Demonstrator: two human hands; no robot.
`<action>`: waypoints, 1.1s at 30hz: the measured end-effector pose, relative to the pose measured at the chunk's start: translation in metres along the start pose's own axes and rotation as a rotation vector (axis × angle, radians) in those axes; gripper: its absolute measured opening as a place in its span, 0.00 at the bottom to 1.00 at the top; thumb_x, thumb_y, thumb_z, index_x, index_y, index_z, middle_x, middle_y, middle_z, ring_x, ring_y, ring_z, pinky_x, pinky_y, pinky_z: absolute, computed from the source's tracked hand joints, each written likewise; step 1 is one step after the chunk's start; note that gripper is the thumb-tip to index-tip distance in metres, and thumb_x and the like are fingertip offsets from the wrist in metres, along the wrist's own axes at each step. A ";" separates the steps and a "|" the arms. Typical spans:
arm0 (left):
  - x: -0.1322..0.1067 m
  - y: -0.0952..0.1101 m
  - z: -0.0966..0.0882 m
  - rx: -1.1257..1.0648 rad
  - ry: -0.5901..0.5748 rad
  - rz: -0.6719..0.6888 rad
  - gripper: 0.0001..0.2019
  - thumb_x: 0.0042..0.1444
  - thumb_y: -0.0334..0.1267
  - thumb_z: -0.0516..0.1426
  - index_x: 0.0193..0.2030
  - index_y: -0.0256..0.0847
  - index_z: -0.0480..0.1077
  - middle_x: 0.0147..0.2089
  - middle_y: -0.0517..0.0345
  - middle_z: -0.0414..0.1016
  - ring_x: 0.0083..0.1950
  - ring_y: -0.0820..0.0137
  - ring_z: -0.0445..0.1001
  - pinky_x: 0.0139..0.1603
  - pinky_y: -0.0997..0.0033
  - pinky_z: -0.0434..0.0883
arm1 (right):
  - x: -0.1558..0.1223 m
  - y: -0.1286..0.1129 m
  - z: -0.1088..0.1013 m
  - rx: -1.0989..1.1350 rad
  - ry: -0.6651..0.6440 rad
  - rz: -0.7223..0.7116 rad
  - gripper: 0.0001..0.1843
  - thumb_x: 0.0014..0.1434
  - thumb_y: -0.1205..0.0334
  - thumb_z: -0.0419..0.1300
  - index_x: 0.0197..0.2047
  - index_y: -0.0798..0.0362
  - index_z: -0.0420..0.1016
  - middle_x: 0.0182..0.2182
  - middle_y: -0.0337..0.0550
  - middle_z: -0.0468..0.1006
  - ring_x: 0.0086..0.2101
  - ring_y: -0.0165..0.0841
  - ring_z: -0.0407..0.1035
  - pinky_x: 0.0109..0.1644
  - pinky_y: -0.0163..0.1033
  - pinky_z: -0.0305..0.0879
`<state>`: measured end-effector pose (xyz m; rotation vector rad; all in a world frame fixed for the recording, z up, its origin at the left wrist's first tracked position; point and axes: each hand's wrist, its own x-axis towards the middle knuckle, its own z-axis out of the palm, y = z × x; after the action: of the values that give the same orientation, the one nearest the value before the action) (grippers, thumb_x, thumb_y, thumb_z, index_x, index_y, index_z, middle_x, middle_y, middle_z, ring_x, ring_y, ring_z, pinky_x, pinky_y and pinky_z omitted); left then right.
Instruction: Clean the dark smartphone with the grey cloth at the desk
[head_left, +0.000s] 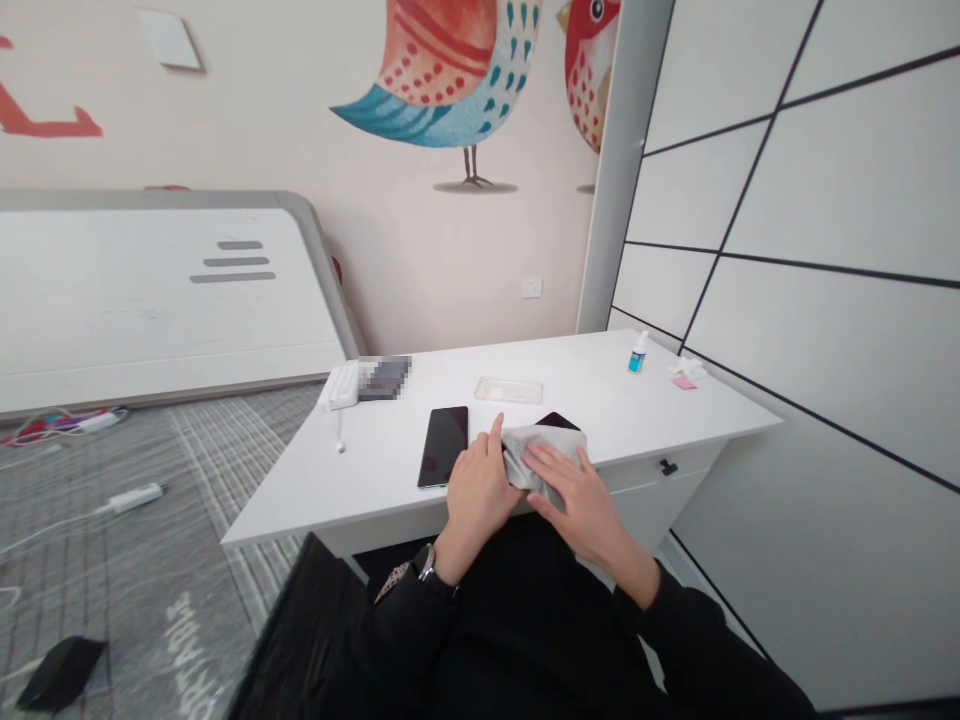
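A light grey cloth (517,440) lies draped over a dark phone (559,421), whose far corner shows beyond it. My left hand (481,478) is closed at the left side of the covered phone, its index finger pointing up and the rest curled at the edge; its grip is partly hidden. On top of the cloth, my right hand (581,500) lies with its fingers stretched out and flat. A second phone (444,447), dark screen up, rests on the desk just left of my left hand. Beyond my hands sits a clear phone case (508,391).
The white desk (375,470) carries a small spray bottle (637,355) and a pink slip (683,383) at the right. A white object (344,385) and a blurred dark item (385,378) sit at the back left. Cables and a power strip (135,497) lie on the carpet.
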<state>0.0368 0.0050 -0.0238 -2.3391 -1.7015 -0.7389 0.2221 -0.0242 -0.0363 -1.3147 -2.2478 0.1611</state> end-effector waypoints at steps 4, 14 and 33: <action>0.001 0.001 -0.004 -0.048 -0.003 -0.004 0.47 0.59 0.59 0.60 0.75 0.38 0.42 0.52 0.47 0.73 0.51 0.56 0.75 0.50 0.61 0.68 | 0.020 0.037 -0.007 -0.156 0.142 0.172 0.36 0.71 0.37 0.42 0.71 0.51 0.62 0.68 0.52 0.65 0.68 0.50 0.57 0.71 0.70 0.39; -0.001 -0.001 0.002 0.019 -0.005 -0.024 0.38 0.61 0.35 0.55 0.75 0.37 0.43 0.51 0.48 0.73 0.51 0.59 0.75 0.49 0.63 0.67 | 0.022 -0.023 0.013 0.032 -0.057 -0.103 0.42 0.67 0.31 0.45 0.74 0.49 0.56 0.71 0.49 0.59 0.70 0.47 0.54 0.74 0.63 0.42; -0.003 -0.002 0.002 0.036 0.028 -0.035 0.36 0.62 0.34 0.55 0.74 0.36 0.45 0.52 0.47 0.73 0.53 0.59 0.74 0.51 0.62 0.67 | 0.014 -0.017 0.002 0.070 -0.112 -0.108 0.43 0.66 0.29 0.44 0.74 0.47 0.56 0.71 0.45 0.58 0.70 0.47 0.52 0.75 0.64 0.36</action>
<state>0.0349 0.0041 -0.0274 -2.2706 -1.7337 -0.7371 0.2029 -0.0213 -0.0266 -1.1708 -2.3777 0.2784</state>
